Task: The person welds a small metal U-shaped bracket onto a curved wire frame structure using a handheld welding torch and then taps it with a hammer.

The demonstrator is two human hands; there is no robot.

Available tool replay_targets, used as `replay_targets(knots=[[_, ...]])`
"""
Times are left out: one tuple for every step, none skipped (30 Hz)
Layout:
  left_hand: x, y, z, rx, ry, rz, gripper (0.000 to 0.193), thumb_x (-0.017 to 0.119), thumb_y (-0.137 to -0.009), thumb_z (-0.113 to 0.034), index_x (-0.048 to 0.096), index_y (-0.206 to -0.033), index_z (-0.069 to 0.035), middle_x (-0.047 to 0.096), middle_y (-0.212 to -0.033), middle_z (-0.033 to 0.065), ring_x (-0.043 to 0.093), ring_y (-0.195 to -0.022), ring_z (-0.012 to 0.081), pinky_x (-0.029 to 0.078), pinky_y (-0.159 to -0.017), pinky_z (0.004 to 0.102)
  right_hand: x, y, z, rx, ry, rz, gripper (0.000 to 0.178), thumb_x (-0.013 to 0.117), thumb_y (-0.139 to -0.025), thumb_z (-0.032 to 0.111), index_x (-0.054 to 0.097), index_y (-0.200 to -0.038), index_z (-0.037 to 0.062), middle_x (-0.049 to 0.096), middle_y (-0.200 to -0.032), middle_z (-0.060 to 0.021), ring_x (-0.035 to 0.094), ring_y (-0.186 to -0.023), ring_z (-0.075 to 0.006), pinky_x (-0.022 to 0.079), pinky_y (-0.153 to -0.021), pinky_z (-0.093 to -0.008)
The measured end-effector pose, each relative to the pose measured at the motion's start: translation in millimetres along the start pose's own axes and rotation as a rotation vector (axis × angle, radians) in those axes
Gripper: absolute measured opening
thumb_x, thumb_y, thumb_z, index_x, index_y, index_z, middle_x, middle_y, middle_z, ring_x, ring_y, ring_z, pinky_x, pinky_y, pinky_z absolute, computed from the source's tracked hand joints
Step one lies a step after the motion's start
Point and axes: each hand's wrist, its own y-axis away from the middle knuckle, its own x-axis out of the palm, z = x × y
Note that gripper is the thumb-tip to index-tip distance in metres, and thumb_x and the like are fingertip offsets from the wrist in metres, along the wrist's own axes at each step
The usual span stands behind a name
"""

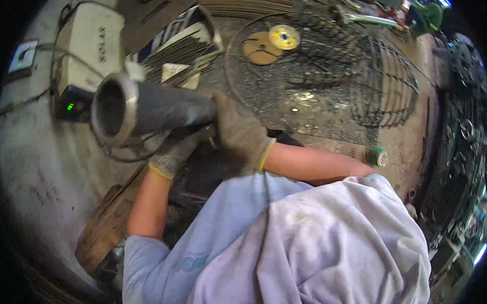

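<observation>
A short, thick dark metal pipe [164, 107] is held at a slant in front of me. Its open, paler-rimmed end faces the left. My right hand [236, 125], in a grey knit glove with a yellow cuff, grips the pipe's other end. Below the pipe, my left hand [178, 149], in a matching glove, supports it from underneath. The left fingers are partly hidden by the pipe and a little blurred. A dark cable [126, 159] loops below the pipe's open end.
A beige machine [91, 45] with a lit green display stands left, below a wall switch [23, 57]. Thin rods [185, 48] lie in an opened pack. Beyond are a yellow disc [284, 37], brown disc [261, 48] and wire cage [390, 85]. A small green-rimmed roll [379, 157] sits right.
</observation>
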Motion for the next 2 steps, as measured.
replay_targets(knots=[[2.2, 1.8, -11.0, -0.084, 0.117, 0.054, 0.047, 0.068, -0.092, -0.033, 0.059, -0.132, -0.010, 0.059, -0.129, 0.0140, 0.053, -0.119, 0.0234, 0.040, -0.102, 0.0361, -3.5, -1.2, 0.1, 0.054, 0.006, 0.066, 0.080, 0.069, -0.082, 0.021, 0.028, -0.145, -0.0065, 0.054, -0.127, -0.0300, 0.059, -0.113, -0.0435, 0.047, -0.097, -0.0467], [9.4, -7.5, -17.5, -0.067, 0.115, 0.079, 0.047, 0.068, -0.092, -0.033, 0.059, -0.132, -0.010, 0.059, -0.129, 0.0140, 0.053, -0.119, 0.0234, 0.040, -0.102, 0.0361, -6.8, -3.5, 4.4, 0.105, 0.001, 0.137, 0.079, 0.068, -0.082, 0.020, 0.029, -0.145, -0.0059, 0.054, -0.128, -0.0299, 0.059, -0.113, -0.0433, 0.047, -0.097, -0.0469]])
